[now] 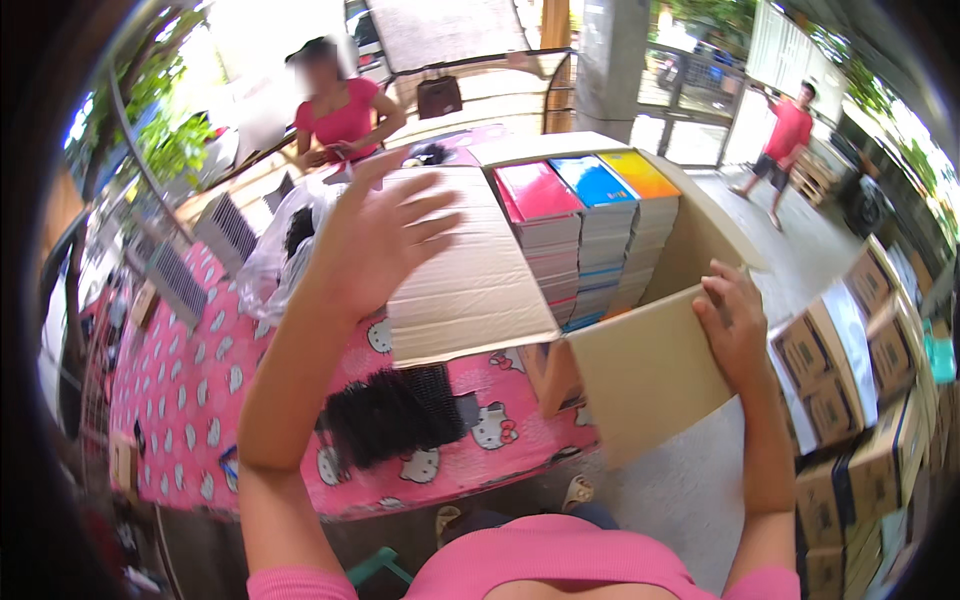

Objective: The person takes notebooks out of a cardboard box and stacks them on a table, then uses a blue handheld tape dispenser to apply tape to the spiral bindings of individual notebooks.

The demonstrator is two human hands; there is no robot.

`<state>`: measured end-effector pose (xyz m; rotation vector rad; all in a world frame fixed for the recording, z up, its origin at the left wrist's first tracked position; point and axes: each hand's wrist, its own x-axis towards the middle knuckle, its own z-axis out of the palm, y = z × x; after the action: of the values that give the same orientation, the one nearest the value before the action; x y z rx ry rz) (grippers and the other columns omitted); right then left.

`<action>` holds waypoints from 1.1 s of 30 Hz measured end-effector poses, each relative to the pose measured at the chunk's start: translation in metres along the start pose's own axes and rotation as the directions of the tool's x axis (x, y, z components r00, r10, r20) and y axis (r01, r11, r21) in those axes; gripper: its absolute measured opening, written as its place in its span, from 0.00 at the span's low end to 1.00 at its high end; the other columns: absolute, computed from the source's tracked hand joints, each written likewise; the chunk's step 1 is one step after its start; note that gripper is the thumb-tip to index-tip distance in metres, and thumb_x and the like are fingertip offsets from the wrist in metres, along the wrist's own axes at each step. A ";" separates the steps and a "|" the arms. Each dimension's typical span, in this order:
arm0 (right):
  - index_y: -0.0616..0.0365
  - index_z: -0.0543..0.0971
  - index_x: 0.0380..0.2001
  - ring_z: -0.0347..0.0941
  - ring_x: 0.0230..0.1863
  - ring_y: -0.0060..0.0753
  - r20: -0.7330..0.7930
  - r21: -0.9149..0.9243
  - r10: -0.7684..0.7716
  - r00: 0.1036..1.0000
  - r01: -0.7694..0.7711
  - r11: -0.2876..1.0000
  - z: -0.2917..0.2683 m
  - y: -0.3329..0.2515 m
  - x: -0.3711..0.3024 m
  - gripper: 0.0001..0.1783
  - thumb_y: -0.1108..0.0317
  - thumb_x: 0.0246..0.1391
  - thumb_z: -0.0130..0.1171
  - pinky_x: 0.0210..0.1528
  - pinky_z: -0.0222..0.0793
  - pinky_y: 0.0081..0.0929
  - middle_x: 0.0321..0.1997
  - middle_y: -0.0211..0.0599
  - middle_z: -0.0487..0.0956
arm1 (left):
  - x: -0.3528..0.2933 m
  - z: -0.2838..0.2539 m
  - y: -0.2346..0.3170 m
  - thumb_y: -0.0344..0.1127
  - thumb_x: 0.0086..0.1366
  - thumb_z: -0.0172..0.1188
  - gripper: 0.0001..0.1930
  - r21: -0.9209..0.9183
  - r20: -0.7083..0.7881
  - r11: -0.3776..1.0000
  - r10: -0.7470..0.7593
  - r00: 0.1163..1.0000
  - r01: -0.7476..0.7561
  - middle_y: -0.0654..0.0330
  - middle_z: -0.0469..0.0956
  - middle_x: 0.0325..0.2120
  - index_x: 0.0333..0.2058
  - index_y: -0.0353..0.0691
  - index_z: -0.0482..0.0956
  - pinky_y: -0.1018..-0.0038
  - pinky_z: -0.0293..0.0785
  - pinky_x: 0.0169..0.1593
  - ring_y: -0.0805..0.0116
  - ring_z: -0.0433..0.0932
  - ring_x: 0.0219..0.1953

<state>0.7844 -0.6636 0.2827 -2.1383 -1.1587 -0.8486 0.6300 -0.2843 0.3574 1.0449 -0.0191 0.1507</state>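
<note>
Touching the book carton [645, 390], likely heavy, best gripped underneath, the right hand [735, 325] is curled, hold unclear; left hand [368, 245] splayed wide.

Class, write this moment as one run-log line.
left hand: raised, spread | right hand: at flap edge | carton: open | book stacks: three, inside

At upper centre, the box [708, 238] is open from above; beside the stacks [605, 250], a gap runs along its right wall, its depth hard to judge. The left flap [465, 300] and near flap [645, 390] block lower approaches, the right hand [735, 325] crowding the latter's right edge.
</note>
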 end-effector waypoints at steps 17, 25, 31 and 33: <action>0.55 0.73 0.44 0.67 0.51 0.44 -0.214 0.167 -0.118 0.970 0.155 0.974 0.053 0.056 -0.021 0.18 0.55 0.56 0.55 0.55 0.52 0.42 0.45 0.37 0.76 | 0.159 0.095 -0.047 0.53 0.65 0.49 0.41 0.282 -0.779 0.642 -0.280 0.561 0.713 0.48 0.41 0.68 0.67 0.41 0.41 0.65 0.40 0.69 0.57 0.47 0.69; 0.55 0.73 0.44 0.67 0.52 0.44 -0.206 0.186 -0.135 0.969 0.174 0.967 0.053 0.061 -0.020 0.19 0.54 0.56 0.55 0.57 0.51 0.43 0.46 0.37 0.76 | 0.182 0.076 -0.066 0.57 0.64 0.49 0.41 0.166 -0.874 0.561 -0.296 0.384 0.811 0.52 0.44 0.68 0.67 0.41 0.43 0.57 0.39 0.68 0.56 0.46 0.69; 0.54 0.73 0.45 0.67 0.51 0.44 -0.196 0.201 -0.138 0.971 0.178 0.963 0.051 0.060 -0.023 0.19 0.53 0.56 0.55 0.57 0.52 0.43 0.46 0.36 0.76 | 0.184 0.036 -0.077 0.55 0.60 0.53 0.42 0.049 -0.828 0.665 -0.390 0.402 0.745 0.49 0.50 0.67 0.66 0.40 0.47 0.49 0.39 0.66 0.49 0.50 0.68; 0.54 0.73 0.45 0.67 0.52 0.44 -0.185 0.186 -0.136 0.973 0.171 0.968 0.052 0.061 -0.022 0.20 0.52 0.56 0.55 0.57 0.52 0.43 0.46 0.36 0.77 | 0.183 0.049 -0.090 0.54 0.58 0.55 0.43 0.095 -0.865 0.666 -0.313 0.392 0.740 0.49 0.49 0.67 0.65 0.39 0.48 0.45 0.40 0.66 0.47 0.51 0.67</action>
<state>0.8412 -0.6659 0.2222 -1.7945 -1.2756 -0.9216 0.8259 -0.3502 0.3211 1.3418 1.2914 -0.0113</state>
